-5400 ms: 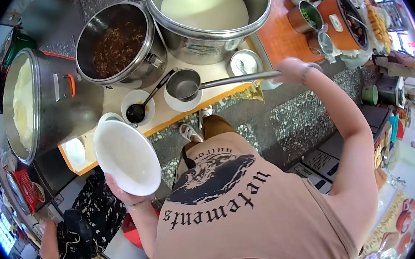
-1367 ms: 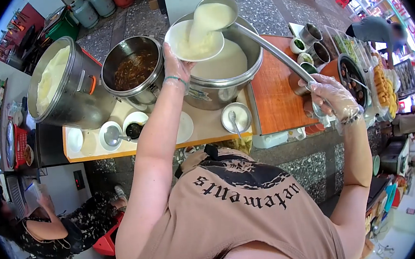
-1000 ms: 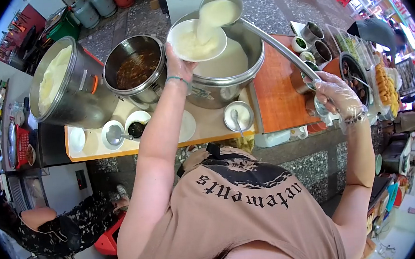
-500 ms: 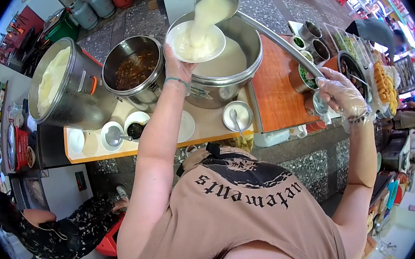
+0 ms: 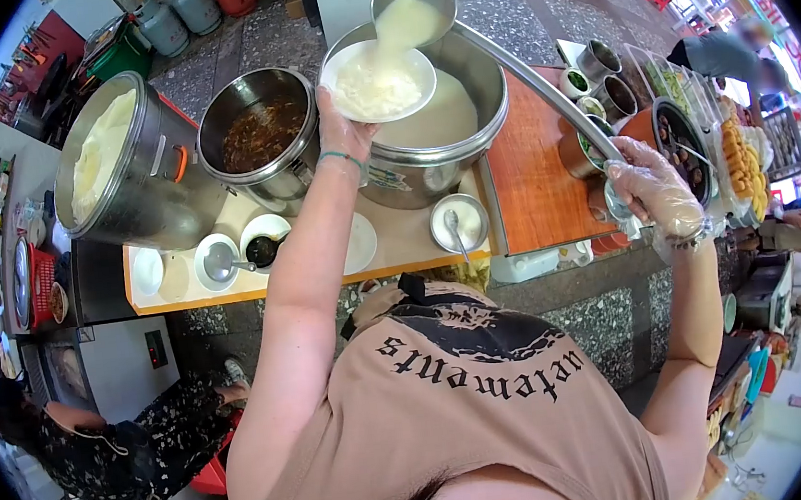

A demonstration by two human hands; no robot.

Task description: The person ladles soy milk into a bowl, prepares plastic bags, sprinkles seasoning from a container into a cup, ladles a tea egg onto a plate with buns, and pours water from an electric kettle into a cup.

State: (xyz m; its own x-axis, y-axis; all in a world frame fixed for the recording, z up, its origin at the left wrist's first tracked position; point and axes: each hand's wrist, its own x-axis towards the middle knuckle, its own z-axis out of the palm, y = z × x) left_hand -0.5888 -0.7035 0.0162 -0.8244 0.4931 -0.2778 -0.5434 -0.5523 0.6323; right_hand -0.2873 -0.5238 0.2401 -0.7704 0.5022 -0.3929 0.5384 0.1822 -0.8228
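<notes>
A white bowl (image 5: 379, 80) of pale curd is tilted in my left hand (image 5: 342, 125), which wears a thin clear glove, over the big steel pot (image 5: 412, 164) of milky liquid. In my gloved right hand (image 5: 650, 185) is the long handle of a steel ladle (image 5: 414, 8), its fingers wrapped round the end. The ladle's cup tips above the bowl, and pale liquid runs from it into the bowl. Left of the pot stands a steel pot (image 5: 259, 133) of brown broth with bits in it.
A tall steel container (image 5: 128, 170) of pale curd leans at the left. Small bowls (image 5: 217, 262) line the counter's near edge, with a bowl of white granules (image 5: 459, 225). Toppings stand at the right beside a wooden board (image 5: 538, 179). One person (image 5: 130, 440) is at lower left, others far right.
The ladle has shifted slightly left and lower, and the liquid stream is shorter. The bowl holds more liquid-covered curd. My right hand has moved a little.
</notes>
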